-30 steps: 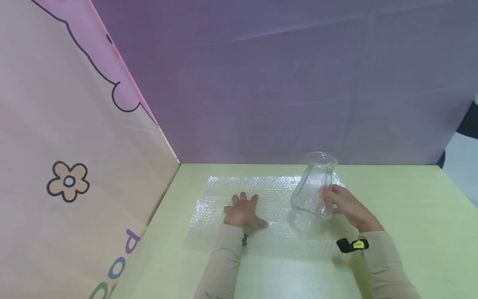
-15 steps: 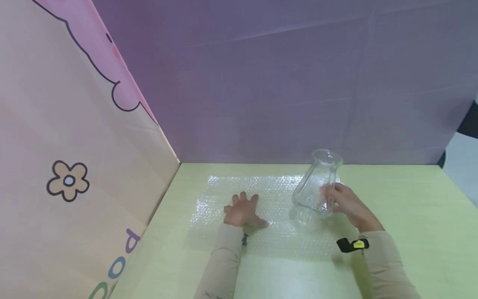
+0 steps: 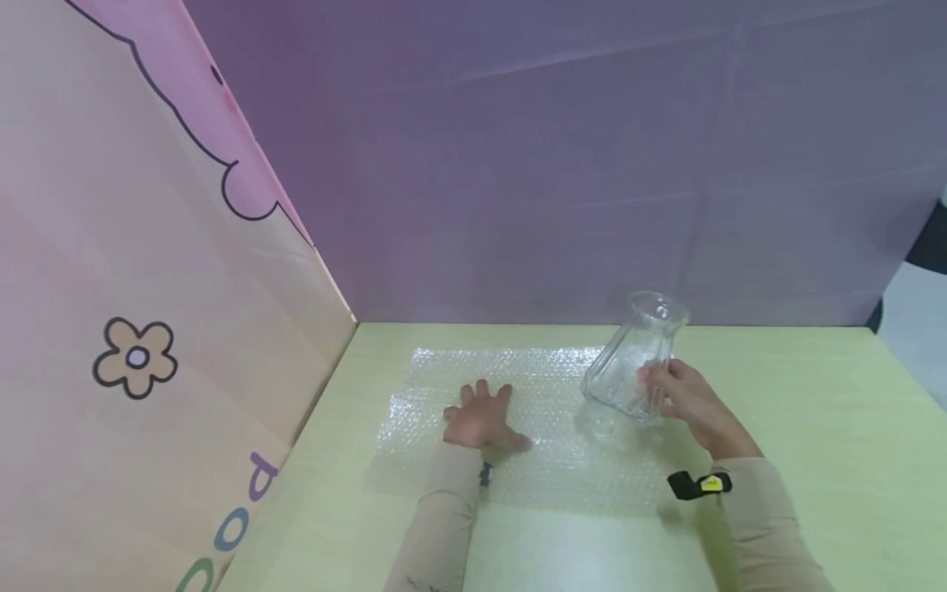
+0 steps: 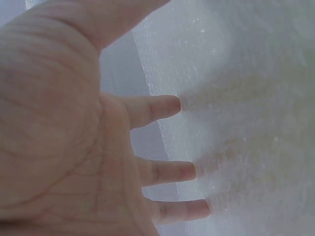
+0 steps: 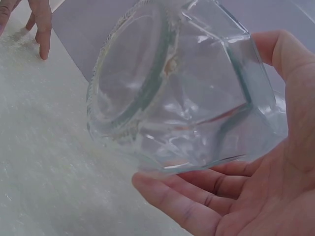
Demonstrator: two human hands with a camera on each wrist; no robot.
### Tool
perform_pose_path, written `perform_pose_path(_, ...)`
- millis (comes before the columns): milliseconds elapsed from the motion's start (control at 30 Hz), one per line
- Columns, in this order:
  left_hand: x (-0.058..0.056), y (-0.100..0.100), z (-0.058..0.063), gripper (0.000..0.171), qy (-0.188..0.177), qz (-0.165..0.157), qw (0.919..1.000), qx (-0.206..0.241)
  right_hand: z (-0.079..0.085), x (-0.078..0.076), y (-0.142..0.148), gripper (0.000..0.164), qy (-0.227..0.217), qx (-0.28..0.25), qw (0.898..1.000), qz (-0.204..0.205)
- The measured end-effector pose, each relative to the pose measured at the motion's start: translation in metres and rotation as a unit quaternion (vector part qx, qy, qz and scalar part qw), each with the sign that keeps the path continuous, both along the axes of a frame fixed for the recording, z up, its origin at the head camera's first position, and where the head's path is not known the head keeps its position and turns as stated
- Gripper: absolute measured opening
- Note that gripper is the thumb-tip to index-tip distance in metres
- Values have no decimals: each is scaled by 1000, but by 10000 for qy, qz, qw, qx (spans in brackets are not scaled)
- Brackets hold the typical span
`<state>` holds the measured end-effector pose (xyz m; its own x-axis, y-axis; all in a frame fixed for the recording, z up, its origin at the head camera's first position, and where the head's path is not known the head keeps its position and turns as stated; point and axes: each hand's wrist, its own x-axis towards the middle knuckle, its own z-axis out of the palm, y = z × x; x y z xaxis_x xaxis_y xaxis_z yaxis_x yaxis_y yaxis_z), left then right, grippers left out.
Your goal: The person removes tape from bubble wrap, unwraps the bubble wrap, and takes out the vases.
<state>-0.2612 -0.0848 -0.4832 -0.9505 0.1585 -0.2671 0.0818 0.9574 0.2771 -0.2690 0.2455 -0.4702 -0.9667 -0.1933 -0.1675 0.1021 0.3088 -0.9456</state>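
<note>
Purple backdrop fills the top of the head frame; below it, a pale yellow-green table. At lower centre I have a sheet of clear bubble wrap lying flat on the table.

Left hand: fingers spread, tips on the wrap, left of centre. Right hand: pinching a clear faceted glass vase between thumb and fingers, low on its right side. Vase sits right of centre, over the wrap's right part, tilted, mouth toward upper right, base toward lower left. Whether its lowest edge touches the wrap I cannot tell.

Risks, my judgement: smooth glass and a one-sided hold could let the vase rotate or slip out of the fingers. Lowered at this tilt, it would land on one base edge and might topple, chipping the rim if that met bare table. Should the left hand shift, the light wrap could slide or wrinkle beneath the base.
</note>
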Motion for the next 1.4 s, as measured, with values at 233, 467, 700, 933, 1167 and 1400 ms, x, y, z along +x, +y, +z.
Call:
perform_pose_path(233, 0, -1, -1, 108, -23, 11, 10000, 12, 3, 2, 1, 64, 59, -63, 10000, -18)
perform_pose_path(467, 0, 0, 0, 108, -29, 4, 10000, 13, 4, 4, 2, 71, 147, -159, 9998, -27)
perform_pose_path(700, 0, -1, 0, 108, -57, -3, 10000, 43, 4, 4, 3, 72, 154, -163, 9997, -110)
perform_pose_path(933, -1, -1, 0, 108, -82, -3, 9999, 60, 2, 2, 4, 68, 163, -183, 9995, -191)
perform_pose_path(1167, -2, -1, 0, 108, -136, 19, 9999, 103, 2, 2, 6, 65, 158, -309, 9990, -278)
perform_pose_path(1400, 0, -1, 1, 107, -164, 34, 9998, 104, 4, 4, 6, 62, 145, -364, 9986, -343)
